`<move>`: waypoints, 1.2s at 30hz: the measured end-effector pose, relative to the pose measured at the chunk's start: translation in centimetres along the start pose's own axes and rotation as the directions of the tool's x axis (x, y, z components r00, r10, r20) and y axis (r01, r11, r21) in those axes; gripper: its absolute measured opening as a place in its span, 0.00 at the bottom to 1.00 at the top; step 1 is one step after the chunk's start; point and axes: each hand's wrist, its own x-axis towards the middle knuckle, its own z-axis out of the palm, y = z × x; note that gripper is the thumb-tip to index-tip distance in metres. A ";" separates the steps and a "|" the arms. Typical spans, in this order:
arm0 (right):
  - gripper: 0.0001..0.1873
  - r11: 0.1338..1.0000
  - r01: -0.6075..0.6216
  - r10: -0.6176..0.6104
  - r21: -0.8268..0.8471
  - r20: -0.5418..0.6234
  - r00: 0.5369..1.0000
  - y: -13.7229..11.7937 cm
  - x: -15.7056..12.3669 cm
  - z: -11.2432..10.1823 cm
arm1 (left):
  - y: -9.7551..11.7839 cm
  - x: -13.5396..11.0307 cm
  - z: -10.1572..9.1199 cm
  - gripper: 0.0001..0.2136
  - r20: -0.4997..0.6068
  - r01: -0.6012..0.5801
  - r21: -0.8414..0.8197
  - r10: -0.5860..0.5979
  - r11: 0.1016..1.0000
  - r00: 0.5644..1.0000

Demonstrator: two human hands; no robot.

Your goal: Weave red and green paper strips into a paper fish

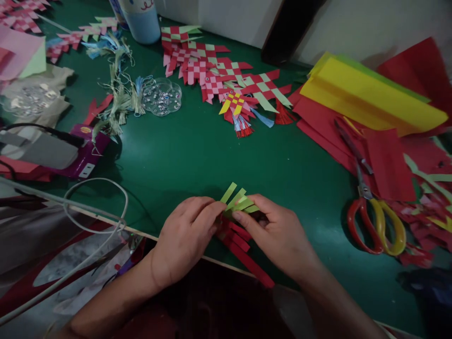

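Observation:
My left hand (190, 235) is closed, its thumb and fingers pinching the left side of a bundle of paper strips. From the right, my right hand (273, 230) pinches the light green paper strips (243, 203) between thumb and fingers. The green strips fan upward and to the right between both hands. Below them, red paper strips (240, 249) hang toward the table's front edge, one longer than the others. Where the red and green strips meet is mostly hidden by my fingers.
Scissors (365, 190) with red and yellow handles lie right, beside yellow paper (367, 94) and red scraps. Woven paper fish (212, 70) are piled at the back. A dish of beads (162, 96), tassels (120, 94) and a purple box (88, 150) sit left; a white cable (95, 230) loops over the edge.

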 end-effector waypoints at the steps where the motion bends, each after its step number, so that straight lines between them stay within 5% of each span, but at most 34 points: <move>1: 0.08 1.000 -0.009 0.008 0.025 0.009 1.000 0.0 -0.1 -0.1 | 0.0 0.0 0.0 0.11 0.001 0.009 -0.007 -0.009 1.000 1.000; 12: 0.12 0.973 -0.085 0.068 0.216 0.086 0.994 0.9 -0.2 -0.2 | -0.3 -0.1 0.4 0.11 -0.040 -0.082 0.032 0.083 0.996 0.996; 27: 0.10 0.987 -0.051 0.047 0.150 0.035 0.998 0.7 -0.5 -0.5 | -0.2 0.1 0.3 0.10 -0.036 -0.076 0.035 0.077 0.996 0.996; 36: 0.09 0.897 -0.100 0.049 0.430 0.128 0.991 0.8 -0.5 0.1 | -0.2 0.1 0.1 0.11 -0.023 -0.089 0.048 0.090 0.995 0.996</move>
